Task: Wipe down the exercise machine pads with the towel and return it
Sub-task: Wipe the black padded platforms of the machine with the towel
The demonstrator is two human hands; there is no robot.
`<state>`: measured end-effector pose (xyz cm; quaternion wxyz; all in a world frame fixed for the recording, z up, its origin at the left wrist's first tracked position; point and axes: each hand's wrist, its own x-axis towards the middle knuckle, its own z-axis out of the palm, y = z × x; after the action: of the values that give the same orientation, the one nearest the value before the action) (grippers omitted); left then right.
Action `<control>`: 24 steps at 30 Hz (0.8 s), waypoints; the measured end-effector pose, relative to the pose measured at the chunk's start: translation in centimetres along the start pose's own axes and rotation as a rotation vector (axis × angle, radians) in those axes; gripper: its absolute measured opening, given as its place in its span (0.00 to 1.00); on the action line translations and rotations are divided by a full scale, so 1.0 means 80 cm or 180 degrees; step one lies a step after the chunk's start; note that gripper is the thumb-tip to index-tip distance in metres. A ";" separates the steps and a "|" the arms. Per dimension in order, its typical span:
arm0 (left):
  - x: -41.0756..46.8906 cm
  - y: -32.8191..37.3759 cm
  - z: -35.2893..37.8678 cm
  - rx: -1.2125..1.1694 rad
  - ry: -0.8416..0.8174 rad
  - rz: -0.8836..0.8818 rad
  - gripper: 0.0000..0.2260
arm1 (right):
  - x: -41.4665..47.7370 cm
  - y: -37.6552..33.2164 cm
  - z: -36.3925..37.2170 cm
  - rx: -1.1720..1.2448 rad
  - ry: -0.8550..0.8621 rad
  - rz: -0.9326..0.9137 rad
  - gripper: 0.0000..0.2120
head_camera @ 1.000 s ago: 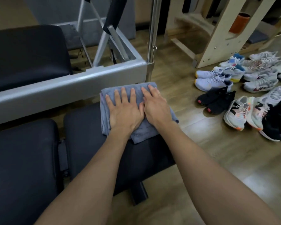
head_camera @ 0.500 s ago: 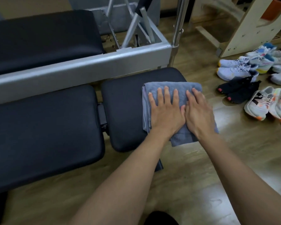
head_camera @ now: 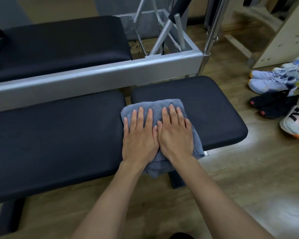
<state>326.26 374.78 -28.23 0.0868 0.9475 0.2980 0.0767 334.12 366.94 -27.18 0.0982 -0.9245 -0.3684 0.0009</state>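
A folded blue-grey towel [head_camera: 155, 106] lies on the left end of the small black pad [head_camera: 214, 111], over the gap beside the long black pad [head_camera: 55, 140]. My left hand [head_camera: 139, 137] and my right hand [head_camera: 176, 133] press flat on the towel side by side, fingers spread and pointing away from me. The towel's near edge hangs over the pad's front edge. A third black pad [head_camera: 62, 47] sits behind the grey metal frame rail [head_camera: 97, 75].
Several pairs of sneakers [head_camera: 276, 94] lie on the wooden floor at the right. A chrome pole [head_camera: 212, 33] and grey struts rise from the frame's corner. A pale wooden rack [head_camera: 281, 37] stands at the back right. Bare floor lies in front of the pads.
Both hands have slid the towel leftward across the small pad, from its right end to its left end by the gap. The camera view has shifted too.
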 end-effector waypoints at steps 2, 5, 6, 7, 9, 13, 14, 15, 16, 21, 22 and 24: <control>0.010 0.001 0.003 0.0021 0.0006 -0.0082 0.27 | 0.012 0.003 -0.001 0.0026 -0.0048 -0.0071 0.29; 0.043 -0.004 0.002 0.0104 -0.0017 -0.0257 0.28 | 0.053 0.005 -0.001 0.0102 -0.0054 -0.0290 0.26; 0.059 -0.006 0.003 0.0119 -0.0033 -0.0298 0.28 | 0.070 0.006 0.000 0.0110 -0.0049 -0.0339 0.26; 0.075 -0.007 0.004 0.0114 -0.0040 -0.0328 0.28 | 0.087 0.007 0.001 0.0118 -0.0062 -0.0375 0.25; 0.111 -0.014 0.006 0.0087 -0.0053 -0.0383 0.26 | 0.124 0.007 0.007 0.0148 -0.0114 -0.0413 0.26; 0.184 -0.037 0.013 0.0049 -0.0131 -0.0513 0.25 | 0.202 -0.002 0.020 0.0170 -0.0124 -0.0413 0.25; 0.198 -0.041 0.014 0.0011 -0.0154 -0.0538 0.25 | 0.215 -0.002 0.023 0.0130 -0.0082 -0.0420 0.25; 0.208 -0.043 0.017 -0.0018 -0.0154 -0.0553 0.25 | 0.223 -0.002 0.025 0.0082 -0.0027 -0.0439 0.24; 0.213 -0.043 0.017 -0.0022 -0.0142 -0.0563 0.25 | 0.228 -0.002 0.025 0.0058 0.0018 -0.0452 0.24; 0.196 -0.005 0.008 0.0302 -0.0088 -0.0655 0.27 | 0.215 0.028 0.013 0.0142 0.0035 -0.0587 0.24; 0.192 0.015 0.010 0.0425 -0.0062 -0.0611 0.27 | 0.209 0.046 0.010 0.0130 0.0026 -0.0567 0.25; 0.189 0.065 0.019 0.0491 -0.0081 -0.0441 0.28 | 0.195 0.094 0.001 0.0077 0.0047 -0.0459 0.25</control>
<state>341.65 379.13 -27.22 0.0225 0.9294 0.3667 0.0353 350.61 372.27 -27.52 0.1118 -0.8943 -0.4333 -0.0085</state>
